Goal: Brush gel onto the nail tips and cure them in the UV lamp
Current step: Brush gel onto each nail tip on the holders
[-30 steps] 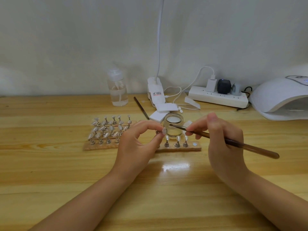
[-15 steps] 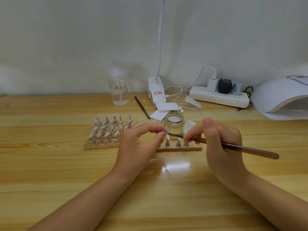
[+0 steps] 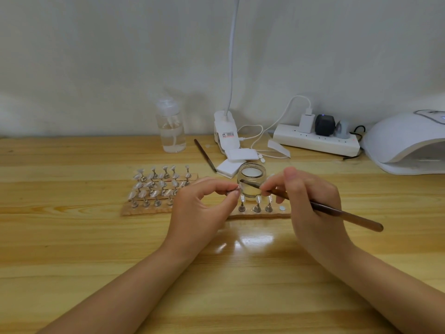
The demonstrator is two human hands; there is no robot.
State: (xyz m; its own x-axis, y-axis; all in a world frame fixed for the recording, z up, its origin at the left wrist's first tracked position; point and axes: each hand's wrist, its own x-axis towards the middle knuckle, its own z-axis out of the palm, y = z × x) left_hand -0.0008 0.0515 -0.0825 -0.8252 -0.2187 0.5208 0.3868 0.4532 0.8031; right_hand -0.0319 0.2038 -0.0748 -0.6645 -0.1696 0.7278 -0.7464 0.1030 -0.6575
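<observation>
The left hand [image 3: 199, 208] pinches a small nail tip on its stand [image 3: 234, 191] between thumb and forefinger, its grip closed on it just above the table [image 3: 72, 237]; the right hand [image 3: 310, 203] holds a brown-handled brush [image 3: 337, 209] pen-fashion, fingers curled round the shaft, the handle running out to the right and the bristle end pointing left toward the held tip; whether the bristles touch the tip cannot be told. Directly behind the two hands stands a small glass jar [image 3: 251, 182] of clear gel, open at the top; in front of it a wooden strip [image 3: 262, 215] carries three metal stands with nail tips [image 3: 256, 204] and one bare round pad at its right end. To the left lies a wooden board [image 3: 144, 209] crowded with rows of more nail tips on stands [image 3: 154, 186] — partly hidden by the left hand. The white UV lamp [image 3: 404, 141] sits at the far right edge of the table, well apart from the hands; its opening faces the person. Along the wall stand a clear pump bottle [image 3: 171, 131], a white clip lamp base [image 3: 226, 131] with its neck rising out of view, and a white power strip [image 3: 315, 141] holding plugs; near the clip lie white pads [image 3: 234, 160] and a second brush [image 3: 206, 155].
</observation>
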